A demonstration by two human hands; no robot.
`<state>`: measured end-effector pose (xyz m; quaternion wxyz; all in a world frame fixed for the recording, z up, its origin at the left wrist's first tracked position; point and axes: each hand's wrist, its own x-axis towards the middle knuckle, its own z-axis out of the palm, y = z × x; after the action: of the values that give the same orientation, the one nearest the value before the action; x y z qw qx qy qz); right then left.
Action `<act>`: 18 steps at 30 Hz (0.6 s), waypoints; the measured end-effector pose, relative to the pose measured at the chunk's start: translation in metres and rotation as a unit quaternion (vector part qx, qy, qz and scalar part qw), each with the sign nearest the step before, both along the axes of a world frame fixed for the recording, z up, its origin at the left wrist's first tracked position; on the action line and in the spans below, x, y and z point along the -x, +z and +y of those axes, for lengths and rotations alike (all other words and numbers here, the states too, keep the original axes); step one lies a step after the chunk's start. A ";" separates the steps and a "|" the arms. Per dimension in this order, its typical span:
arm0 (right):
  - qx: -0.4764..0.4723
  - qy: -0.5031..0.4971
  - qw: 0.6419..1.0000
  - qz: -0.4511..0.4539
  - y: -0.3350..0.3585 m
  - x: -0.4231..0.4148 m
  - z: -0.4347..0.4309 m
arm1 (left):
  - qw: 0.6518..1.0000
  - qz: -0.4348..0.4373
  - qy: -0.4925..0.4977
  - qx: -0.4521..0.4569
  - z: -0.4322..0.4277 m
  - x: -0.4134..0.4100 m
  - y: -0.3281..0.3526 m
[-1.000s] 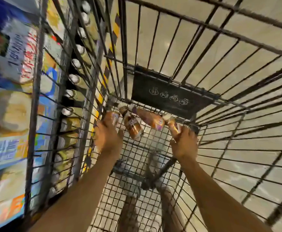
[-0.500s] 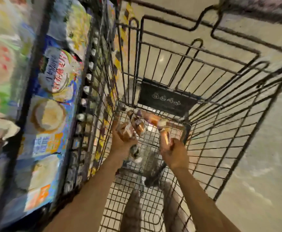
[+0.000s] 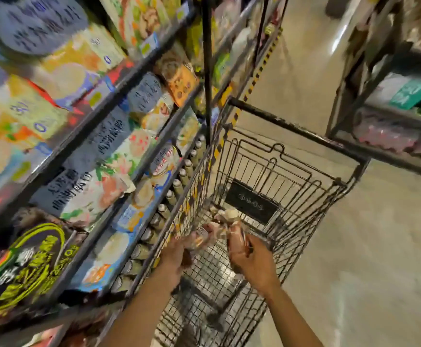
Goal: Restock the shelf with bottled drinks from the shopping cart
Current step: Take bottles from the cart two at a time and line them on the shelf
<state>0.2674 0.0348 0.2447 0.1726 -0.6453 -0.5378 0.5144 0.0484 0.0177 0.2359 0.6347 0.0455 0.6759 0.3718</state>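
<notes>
A black wire shopping cart [image 3: 302, 136] stands in the aisle right beside the shelf. Both my hands are inside it, above its floor. My left hand [image 3: 173, 256] grips a small brown drink bottle [image 3: 199, 240] with a pale label. My right hand [image 3: 252, 261] grips another brown bottle [image 3: 238, 236]. Further brown bottles [image 3: 225, 214] lie at the cart's far end, blurred. Along the lowest shelf [image 3: 154, 211] on the left runs a row of bottles with silver caps [image 3: 178, 186].
The shelf unit [image 3: 119, 86] on the left carries colourful food packets on several levels. A black upright post [image 3: 207, 66] stands by the cart's corner. Another rack [image 3: 389, 116] with packaged goods stands at right. Pale floor [image 3: 379, 246] lies between.
Both hands have lifted their bottles up from the cart floor and drawn back toward me. The view has swung upward, showing more of the shelves and the aisle.
</notes>
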 end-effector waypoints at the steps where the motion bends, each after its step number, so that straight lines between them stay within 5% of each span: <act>1: -0.004 0.019 1.000 0.022 0.013 0.002 -0.003 | 1.000 -0.015 0.018 -0.018 -0.017 0.000 0.012; 8: -0.056 0.170 0.975 0.129 0.111 0.042 -0.047 | 0.972 -0.054 0.172 -0.150 -0.141 0.010 0.086; 18: -0.064 0.343 0.900 0.262 0.207 0.169 -0.152 | 0.908 0.149 0.259 -0.293 -0.319 0.074 0.210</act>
<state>0.0986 -0.1173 0.4522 0.1613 -0.2502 -0.6931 0.6565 -0.0260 -0.3009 0.4455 0.3660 0.1075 0.6108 0.6938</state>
